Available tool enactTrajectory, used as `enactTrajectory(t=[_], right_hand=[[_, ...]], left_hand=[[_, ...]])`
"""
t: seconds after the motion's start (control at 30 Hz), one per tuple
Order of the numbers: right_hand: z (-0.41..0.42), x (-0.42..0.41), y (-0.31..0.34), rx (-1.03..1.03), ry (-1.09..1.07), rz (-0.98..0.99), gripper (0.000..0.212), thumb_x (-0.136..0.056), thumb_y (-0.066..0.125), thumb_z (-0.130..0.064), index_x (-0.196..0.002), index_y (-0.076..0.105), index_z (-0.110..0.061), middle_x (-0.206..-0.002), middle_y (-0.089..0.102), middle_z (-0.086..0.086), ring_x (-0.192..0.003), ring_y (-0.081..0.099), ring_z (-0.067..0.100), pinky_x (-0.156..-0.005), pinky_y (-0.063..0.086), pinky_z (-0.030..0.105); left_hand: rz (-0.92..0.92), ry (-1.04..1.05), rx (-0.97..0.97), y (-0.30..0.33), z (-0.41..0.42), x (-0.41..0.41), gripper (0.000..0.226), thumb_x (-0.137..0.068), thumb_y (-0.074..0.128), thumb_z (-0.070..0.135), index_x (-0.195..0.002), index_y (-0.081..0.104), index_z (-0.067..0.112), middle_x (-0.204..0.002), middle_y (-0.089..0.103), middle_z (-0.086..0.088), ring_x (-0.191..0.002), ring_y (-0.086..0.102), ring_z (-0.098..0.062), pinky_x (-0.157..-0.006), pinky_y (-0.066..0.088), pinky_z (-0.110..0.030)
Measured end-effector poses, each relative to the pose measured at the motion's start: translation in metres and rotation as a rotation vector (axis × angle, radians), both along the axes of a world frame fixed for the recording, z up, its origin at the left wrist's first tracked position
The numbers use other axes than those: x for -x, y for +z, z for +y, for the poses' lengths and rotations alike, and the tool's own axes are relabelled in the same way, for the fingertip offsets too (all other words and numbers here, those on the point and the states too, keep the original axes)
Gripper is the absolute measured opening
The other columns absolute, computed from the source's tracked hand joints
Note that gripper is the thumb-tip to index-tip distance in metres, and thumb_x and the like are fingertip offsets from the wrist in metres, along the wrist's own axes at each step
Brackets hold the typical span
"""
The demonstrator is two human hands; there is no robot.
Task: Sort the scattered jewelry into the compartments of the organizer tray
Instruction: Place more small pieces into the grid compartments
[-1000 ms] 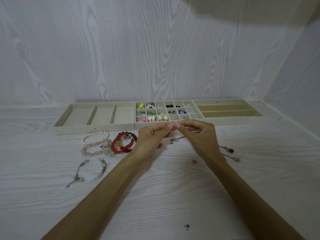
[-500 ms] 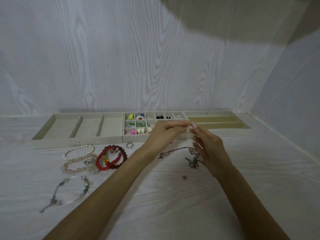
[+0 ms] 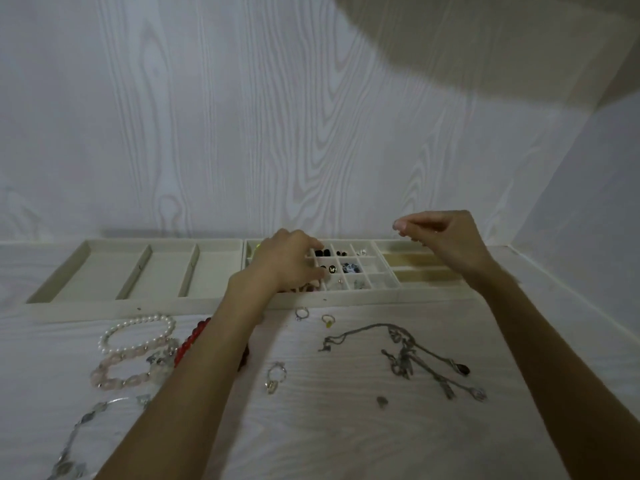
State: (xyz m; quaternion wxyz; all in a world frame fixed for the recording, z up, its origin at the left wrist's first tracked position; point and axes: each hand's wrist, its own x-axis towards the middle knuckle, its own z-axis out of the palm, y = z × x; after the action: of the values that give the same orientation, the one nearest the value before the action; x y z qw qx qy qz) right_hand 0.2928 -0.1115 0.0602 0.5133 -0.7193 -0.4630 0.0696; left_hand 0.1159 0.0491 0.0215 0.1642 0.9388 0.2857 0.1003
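Observation:
The beige organizer tray (image 3: 173, 305) runs along the wall: three wide compartments on the left, a small grid (image 3: 367, 271) with beads and earrings in the middle, long slots (image 3: 415, 260) on the right. My left hand (image 3: 285, 263) lies over the grid, fingers curled down into its cells; what they hold is hidden. My right hand (image 3: 446, 237) hovers above the long slots, thumb and forefinger pinched on what looks like a tiny pale piece. Scattered in front are a pearl bracelet (image 3: 138, 332), a pink bracelet (image 3: 126, 372), a red bead bracelet (image 3: 188, 341) and tangled silver necklaces (image 3: 405, 355).
Two small rings (image 3: 302, 313) (image 3: 328, 320) lie just in front of the tray. A hoop piece (image 3: 277, 375) and a small dark bit (image 3: 382, 400) lie nearer me. A silver link bracelet (image 3: 76, 431) lies at the lower left. Walls close the back and right.
My hands have parted. The left one went forward and down onto the grid section; the right one rose and moved right over the long slots. The camera has come closer to the tray.

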Motion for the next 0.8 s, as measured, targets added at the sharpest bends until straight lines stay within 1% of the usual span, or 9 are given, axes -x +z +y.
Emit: enactTrajectory(t=[0.07,0.13,0.23,0.3,0.37,0.47,0.57,0.7,0.8], right_hand=[[0.010,-0.006,-0.008,0.083,0.005,-0.126,0.010,-0.078,0.074,-0.017,-0.088,0.075,-0.016,-0.081,0.072,-0.003,-0.072,0.065,0.002,-0.067,0.048,0.010],[0.020,-0.013,-0.018,0.210,-0.017,-0.259,0.008,-0.076,0.076,-0.022,-0.084,0.076,-0.019,-0.073,0.070,-0.008,-0.067,0.059,0.005,-0.067,0.046,0.019],[0.030,-0.021,-0.026,0.322,-0.016,-0.355,0.005,-0.075,0.077,-0.028,-0.079,0.076,-0.026,-0.055,0.059,-0.024,-0.058,0.053,-0.003,-0.059,0.037,0.017],[0.035,-0.024,-0.028,0.356,-0.005,-0.382,0.003,-0.075,0.077,-0.030,-0.078,0.076,-0.028,-0.052,0.058,-0.026,-0.056,0.052,-0.006,-0.056,0.035,0.017],[0.041,-0.025,-0.031,0.388,0.014,-0.388,0.006,-0.076,0.076,-0.028,-0.081,0.077,-0.025,-0.058,0.059,-0.024,-0.057,0.051,-0.004,-0.057,0.035,0.018],[0.048,-0.025,-0.036,0.467,0.021,-0.394,0.008,-0.076,0.077,-0.027,-0.083,0.077,-0.024,-0.060,0.057,-0.021,-0.059,0.051,-0.003,-0.055,0.033,0.018],[0.053,-0.025,-0.040,0.522,0.006,-0.408,0.010,-0.075,0.077,-0.026,-0.085,0.077,-0.024,-0.063,0.058,-0.019,-0.067,0.054,0.002,-0.061,0.037,0.021],[0.058,-0.021,-0.043,0.554,0.001,-0.425,0.012,-0.076,0.076,-0.026,-0.087,0.077,-0.024,-0.081,0.071,-0.008,-0.080,0.061,0.008,-0.068,0.040,0.022],[0.059,-0.018,-0.044,0.573,-0.018,-0.458,0.012,-0.077,0.075,-0.024,-0.088,0.077,-0.023,-0.088,0.073,-0.005,-0.079,0.060,0.009,-0.067,0.038,0.021]], left_hand=[[0.104,-0.056,-0.053,-0.001,0.000,0.002,0.068,-0.082,0.062,0.056,-0.140,0.044,0.025,-0.141,0.046,0.000,-0.131,0.036,-0.023,-0.102,0.037,-0.039],[0.168,-0.100,-0.059,-0.001,0.001,0.003,0.072,-0.080,0.059,0.061,-0.140,0.044,0.025,-0.142,0.043,0.000,-0.130,0.033,-0.024,-0.103,0.035,-0.038],[0.203,-0.115,-0.042,-0.002,0.004,0.006,0.072,-0.075,0.058,0.068,-0.131,0.052,0.023,-0.137,0.044,0.001,-0.125,0.034,-0.022,-0.101,0.036,-0.037],[0.216,-0.111,-0.046,-0.004,0.006,0.006,0.068,-0.073,0.059,0.068,-0.122,0.057,0.022,-0.133,0.047,0.001,-0.122,0.035,-0.021,-0.100,0.036,-0.037],[0.203,-0.106,-0.039,-0.004,0.007,0.008,0.067,-0.073,0.060,0.068,-0.121,0.059,0.021,-0.130,0.049,0.001,-0.120,0.036,-0.021,-0.101,0.037,-0.039],[0.184,-0.101,-0.024,-0.003,0.006,0.010,0.070,-0.072,0.059,0.068,-0.129,0.055,0.028,-0.131,0.049,0.004,-0.123,0.034,-0.020,-0.103,0.036,-0.038],[0.173,-0.108,-0.049,-0.003,0.005,0.009,0.070,-0.071,0.059,0.069,-0.131,0.053,0.033,-0.130,0.048,0.007,-0.121,0.034,-0.018,-0.100,0.036,-0.035],[0.179,-0.111,-0.070,-0.002,0.005,0.007,0.073,-0.072,0.059,0.069,-0.137,0.046,0.037,-0.133,0.045,0.010,-0.124,0.032,-0.017,-0.102,0.034,-0.034],[0.192,-0.112,-0.066,-0.003,0.006,0.006,0.074,-0.071,0.058,0.069,-0.137,0.045,0.038,-0.134,0.044,0.011,-0.124,0.031,-0.016,-0.104,0.033,-0.036]])
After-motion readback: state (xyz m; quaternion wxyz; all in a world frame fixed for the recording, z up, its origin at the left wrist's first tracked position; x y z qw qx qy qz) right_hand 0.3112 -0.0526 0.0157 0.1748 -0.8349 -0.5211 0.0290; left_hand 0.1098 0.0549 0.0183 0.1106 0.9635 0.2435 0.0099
